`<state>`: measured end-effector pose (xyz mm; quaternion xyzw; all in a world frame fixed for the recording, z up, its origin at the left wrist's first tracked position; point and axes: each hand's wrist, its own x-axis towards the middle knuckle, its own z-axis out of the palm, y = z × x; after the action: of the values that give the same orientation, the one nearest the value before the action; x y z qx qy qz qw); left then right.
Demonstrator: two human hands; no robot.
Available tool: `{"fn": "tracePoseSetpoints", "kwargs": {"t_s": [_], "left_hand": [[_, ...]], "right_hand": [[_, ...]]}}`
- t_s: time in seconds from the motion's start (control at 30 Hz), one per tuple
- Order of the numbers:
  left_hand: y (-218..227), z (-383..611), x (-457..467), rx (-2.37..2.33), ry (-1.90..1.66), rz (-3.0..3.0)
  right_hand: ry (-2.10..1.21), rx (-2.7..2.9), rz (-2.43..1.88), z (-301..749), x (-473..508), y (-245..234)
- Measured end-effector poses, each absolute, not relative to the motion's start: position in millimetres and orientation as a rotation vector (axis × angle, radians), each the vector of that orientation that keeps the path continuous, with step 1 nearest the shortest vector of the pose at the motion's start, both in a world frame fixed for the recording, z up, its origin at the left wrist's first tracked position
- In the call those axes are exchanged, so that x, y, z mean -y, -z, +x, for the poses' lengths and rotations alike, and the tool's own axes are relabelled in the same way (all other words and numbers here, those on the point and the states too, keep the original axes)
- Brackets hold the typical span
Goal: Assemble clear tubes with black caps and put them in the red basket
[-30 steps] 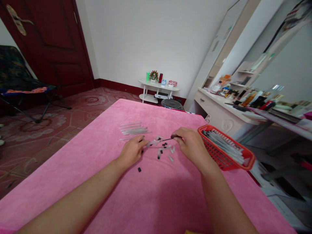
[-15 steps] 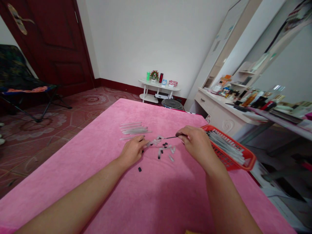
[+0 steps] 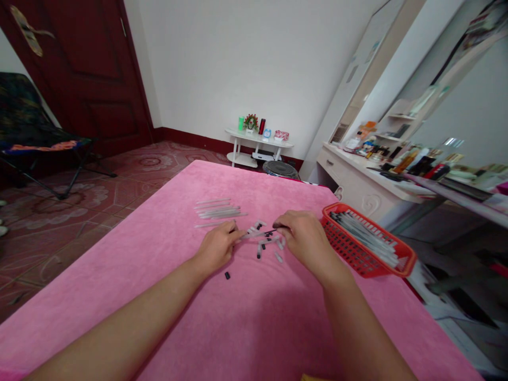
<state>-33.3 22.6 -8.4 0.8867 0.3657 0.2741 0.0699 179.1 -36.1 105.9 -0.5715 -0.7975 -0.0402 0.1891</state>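
Observation:
On the pink cloth, my left hand is closed in a pinch around a clear slim pen barrel that points right. My right hand pinches a thin dark pen refill, whose left end meets the barrel. How far the refill reaches inside, I cannot tell. Around and below the barrel lie several clear caps and small black plugs. One black piece sits apart, below my left hand. Beyond that hand, several whitish slim sticks lie roughly parallel.
A red plastic basket full of slim pens with dark ends stands at the table's right edge. The pink-covered table stretches toward me. Behind are a white shelf and a dresser with bottles; a folding chair is left.
My right hand has moved left, closer to my left hand. Less of the dark refill shows between it and the barrel. My left hand has stayed almost still.

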Motion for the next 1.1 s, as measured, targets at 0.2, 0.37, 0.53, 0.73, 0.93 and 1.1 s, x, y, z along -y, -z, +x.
{"fn": "tracePoseSetpoints", "kwargs": {"t_s": [0.2, 0.37, 0.53, 0.73, 0.93, 1.1], "left_hand": [[11, -35, -31, -1.0, -1.177, 2.187], [16, -41, -44, -1.045, -1.475, 1.717], [20, -43, -48, -1.073, -1.488, 1.631], [15, -40, -45, -1.005, -1.431, 1.711], [17, -40, -44, -0.96, -1.342, 1.838], [18, -40, -43, -0.938, -1.315, 1.911]], "right_hand": [[0.254, 1.731, -1.254, 145, 49, -97], [-0.076, 2.071, -1.144, 124, 52, -77], [-0.311, 2.573, -1.261, 106, 53, -51], [-0.37, 2.716, -1.345, 98, 59, -35], [-0.433, 2.555, -1.443, 100, 61, -24], [-0.398, 2.409, -1.601, 98, 60, -14]]}}
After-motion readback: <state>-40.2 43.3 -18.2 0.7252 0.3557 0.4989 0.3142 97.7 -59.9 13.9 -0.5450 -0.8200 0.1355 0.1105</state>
